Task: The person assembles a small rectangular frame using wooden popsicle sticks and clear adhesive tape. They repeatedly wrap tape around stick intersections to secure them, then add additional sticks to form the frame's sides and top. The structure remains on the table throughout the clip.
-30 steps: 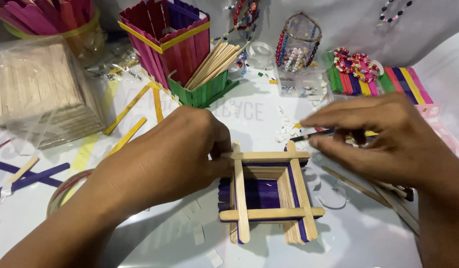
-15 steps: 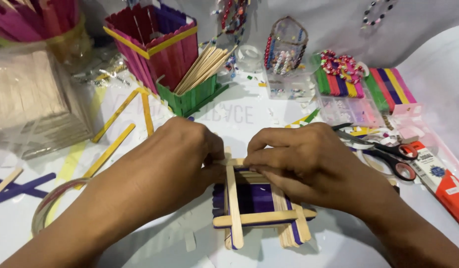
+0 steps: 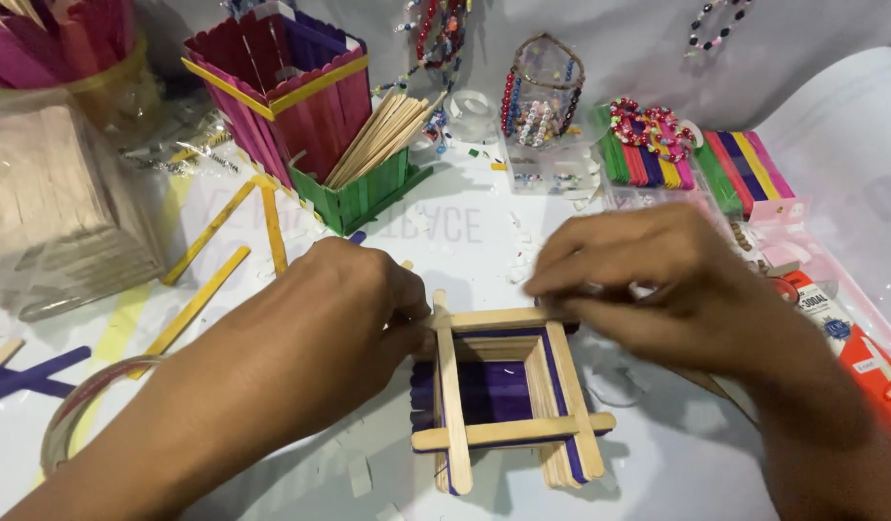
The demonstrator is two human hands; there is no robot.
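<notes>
**Two hands on a craft-stick box**

A small square box [image 3: 508, 400] built of stacked craft sticks sits on the white table [image 3: 465, 232], low in the middle of the view. Its walls are plain wood with purple sticks layered in, and its floor is purple. Four plain sticks lie crossed over its top, their ends sticking out past the corners.

The left hand [image 3: 315, 342] presses against the box's left side — its fingertips meet the far-left corner, where the upright top stick crosses the far one. The fingers are curled in and pinched against that corner. The right hand [image 3: 658, 285] lies over the far-right corner of the box, knuckles up, fingers bent down onto the far top stick [image 3: 494, 318]. Whether its fingertips grip the stick or only press on it I cannot tell, since the hand hides them.

Beyond the box stands a green stick holder [image 3: 364, 198] full of thin plain sticks, and behind that a taller pink and purple holder [image 3: 277, 92]. Left of the box lie loose yellow sticks [image 3: 209, 294]. Far to the left sits a clear bag of plain sticks [image 3: 50, 207]. Right of and beyond the box lie a fan of coloured sticks [image 3: 701, 164] and a beaded wire basket [image 3: 542, 96].
</notes>
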